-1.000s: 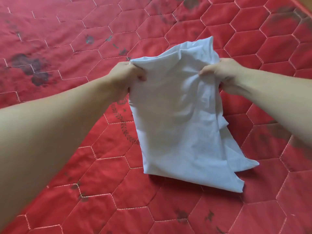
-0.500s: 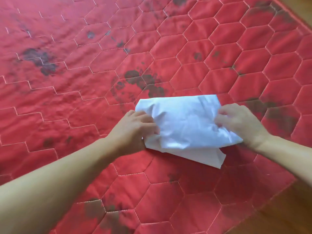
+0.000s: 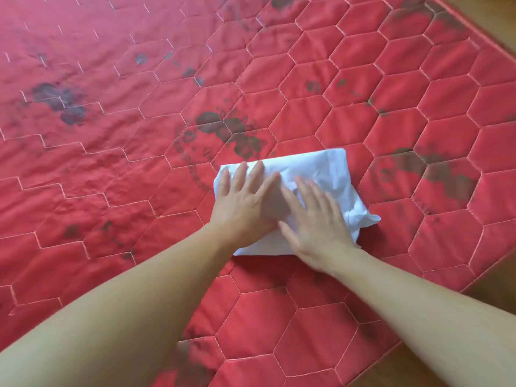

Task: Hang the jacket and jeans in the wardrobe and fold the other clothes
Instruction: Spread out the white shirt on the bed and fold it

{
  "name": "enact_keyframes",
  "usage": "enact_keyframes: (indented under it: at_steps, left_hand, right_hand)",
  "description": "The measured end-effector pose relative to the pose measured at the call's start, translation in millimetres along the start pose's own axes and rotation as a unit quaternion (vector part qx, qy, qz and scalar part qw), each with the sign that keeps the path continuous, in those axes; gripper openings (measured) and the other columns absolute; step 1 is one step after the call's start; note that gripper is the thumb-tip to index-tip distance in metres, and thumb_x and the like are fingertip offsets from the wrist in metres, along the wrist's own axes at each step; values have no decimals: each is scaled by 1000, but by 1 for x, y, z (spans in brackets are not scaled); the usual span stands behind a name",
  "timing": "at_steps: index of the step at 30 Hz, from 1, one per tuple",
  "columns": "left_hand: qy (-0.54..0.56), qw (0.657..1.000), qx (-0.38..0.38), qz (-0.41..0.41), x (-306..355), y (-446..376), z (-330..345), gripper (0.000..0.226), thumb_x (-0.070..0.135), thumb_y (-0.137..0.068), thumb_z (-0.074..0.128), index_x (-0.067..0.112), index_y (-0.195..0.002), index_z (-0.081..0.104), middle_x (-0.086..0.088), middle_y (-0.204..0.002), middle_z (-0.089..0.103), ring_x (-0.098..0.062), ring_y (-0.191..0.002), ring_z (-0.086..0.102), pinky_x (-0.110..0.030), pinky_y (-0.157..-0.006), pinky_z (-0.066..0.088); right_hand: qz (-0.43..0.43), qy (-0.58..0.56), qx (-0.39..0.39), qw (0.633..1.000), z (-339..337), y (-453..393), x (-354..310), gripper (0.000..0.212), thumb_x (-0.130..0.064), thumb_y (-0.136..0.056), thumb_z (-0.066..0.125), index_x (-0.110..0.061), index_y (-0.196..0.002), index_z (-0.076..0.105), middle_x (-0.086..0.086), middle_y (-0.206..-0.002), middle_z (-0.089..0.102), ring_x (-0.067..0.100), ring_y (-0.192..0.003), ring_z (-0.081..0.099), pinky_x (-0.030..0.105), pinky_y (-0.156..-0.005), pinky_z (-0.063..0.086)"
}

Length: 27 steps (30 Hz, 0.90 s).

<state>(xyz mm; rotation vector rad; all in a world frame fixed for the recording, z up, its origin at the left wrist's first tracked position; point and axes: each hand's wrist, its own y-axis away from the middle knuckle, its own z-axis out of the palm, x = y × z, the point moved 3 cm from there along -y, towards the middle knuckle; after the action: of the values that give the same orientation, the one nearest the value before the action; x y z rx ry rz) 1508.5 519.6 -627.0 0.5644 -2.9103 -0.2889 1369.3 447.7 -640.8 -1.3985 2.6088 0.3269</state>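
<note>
left hand (image 3: pixel 245 199): flat, fingers straight and spread, palm down on the left half of the garment; grips nothing
right hand (image 3: pixel 315 219): flat too, fingers straight, pressing the near-right part; grips nothing, slightly motion-blurred
hands to each other: side by side, left fingers touching or just overlapping the right hand's edge, can't tell which
white garment (image 3: pixel 321 171): folded into a compact rectangle, lying flat under both palms; type not readable, looks like thin cotton
loose end (image 3: pixel 365 219): crumpled tail sticking out at the right edge, not tucked
red quilted mattress (image 3: pixel 139 163): hexagon stitching, dark stains; garment sits near its right-hand edge
wood floor (image 3: pixel 497 286): shows past the mattress edge, right side
jacket, jeans, wardrobe: not in view
step, my read: flattening a finished fold
how to do it well: press from the centre outward toward the edges to push air out, keep one palm anchoring so layers don't slide
fix: tuck that tail under before the last press, else the stack won't sit square
risk: thin fabric creeps on the quilt, so go light
</note>
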Motion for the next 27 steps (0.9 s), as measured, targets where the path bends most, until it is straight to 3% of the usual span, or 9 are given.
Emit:
enact_keyframes:
  at_steps: [4, 7, 9, 12, 15, 16, 20, 23, 27]
  left_hand:
    - [24, 992, -112, -51, -14, -16, 5, 96, 68, -74, 57, 35, -152, 13, -2, -161, 11, -29, -146, 15, -48, -114, 14]
    - [16, 988, -119, -94, -19, -40, -12, 89, 71, -73, 59, 33, -146, 25, -2, -146, 36, -29, -134, 33, -48, -106, 23]
    - [-35, 983, -152, -97, -22, -51, -18, 85, 78, -66, 61, 26, -130, 42, -4, -130, 52, -29, -123, 44, -47, -103, 29]
    - [64, 959, -249, -124, -24, -51, -14, 72, 70, -64, 74, 19, -110, 51, -2, -114, 60, -26, -103, 56, -38, -88, 46]
    - [272, 891, -337, -138, -19, -38, -7, 65, 62, -66, 76, 24, -114, 56, 0, -107, 65, -24, -91, 65, -32, -67, 53]
    - [328, 866, -353, -135, -16, -34, -5, 57, 58, -70, 75, 27, -115, 58, 1, -103, 68, -22, -84, 66, -31, -61, 53]
    - [484, 777, -339, -219, -12, -21, 2, 44, 41, -75, 77, 19, -112, 69, -3, -105, 75, -27, -102, 70, -42, -93, 53]
    - [598, 684, -313, -279, -5, -11, 0, 32, 30, -83, 71, 12, -109, 70, -7, -102, 75, -26, -98, 70, -40, -96, 52]
    - [712, 573, -297, -276, 1, 10, -7, 30, 24, -74, 73, 12, -102, 73, -10, -100, 74, -26, -90, 70, -38, -91, 53]
  right_hand:
    - [52, 72, -30, 996, 26, 33, 23, 69, -40, -81, 48, -16, -145, 40, 15, -151, 39, 34, -137, 39, 52, -111, 23]
    - [22, 26, 43, 999, 13, 64, 15, 47, -28, -76, 52, -19, -122, 59, 7, -124, 56, 29, -114, 52, 47, -98, 37]
    - [95, -86, 17, 992, 2, 82, 10, 15, -31, -81, 53, -24, -88, 65, -6, -86, 61, 22, -83, 58, 40, -78, 45]
    - [333, -306, -91, 887, 9, 94, 8, 25, -47, -89, 56, -24, -80, 60, -6, -66, 64, 16, -67, 64, 38, -69, 53]
    - [496, -586, -31, 640, 15, 79, 0, 28, -44, -86, 66, -18, -95, 61, -2, -89, 71, 16, -81, 71, 42, -68, 61]
    - [508, -627, -10, 590, 14, 70, 0, 30, -44, -83, 70, -19, -98, 62, -3, -93, 72, 16, -84, 71, 42, -71, 61]
    - [502, -647, 30, 574, 12, 37, 13, 40, -41, -75, 78, -13, -101, 69, -1, -94, 76, 19, -85, 72, 40, -81, 59]
    - [491, -657, 22, 571, 6, 19, 23, 35, -27, -81, 75, -5, -108, 68, 12, -104, 73, 28, -91, 71, 47, -85, 57]
    - [405, -756, -94, 506, -21, 10, 37, 25, -25, -89, 61, -10, -106, 71, 11, -99, 74, 27, -86, 71, 41, -80, 58]
